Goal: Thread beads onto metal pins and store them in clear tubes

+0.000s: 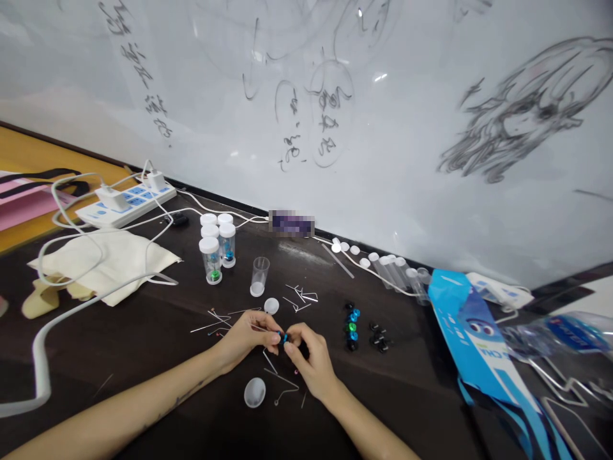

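Observation:
Close together at the middle of the table, my left hand (253, 332) and my right hand (311, 361) are both closed in a pinch. Between their fingertips is a small blue and black piece (284, 338), mostly covered by the fingers. Thin metal wires (218, 319) with small coloured ends lie beside my left hand, and bent wires (282, 390) lie below both. Just beyond the hands are a white cap (271, 306), a clear open tube (259, 276) standing upright, and more bent wires (302, 297). A white cap (255, 392) sits nearer to me.
Capped clear tubes (211, 259) with coloured pieces inside stand back left. Blue, green and black pieces (352, 327) and black pieces (379, 337) lie at right. A power strip (129, 201), cables, a cream cloth (112, 259) and a blue bag (472, 338) flank the workspace; a whiteboard (393, 140) rises behind.

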